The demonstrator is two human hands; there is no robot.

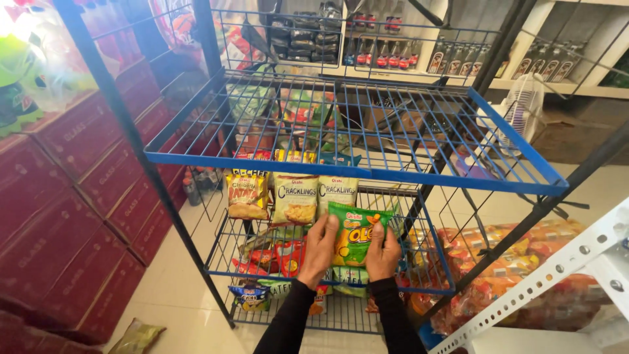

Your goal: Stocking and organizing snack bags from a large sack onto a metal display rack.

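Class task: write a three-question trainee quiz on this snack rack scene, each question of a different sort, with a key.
1. True or false: both hands hold the green snack bag.
2. What colour is the top wire shelf? A red, B blue, C white.
3. Which hand grips the bag's left edge?

Key: 1 true, the left hand and right hand grip it. 2 B. 3 The left hand.
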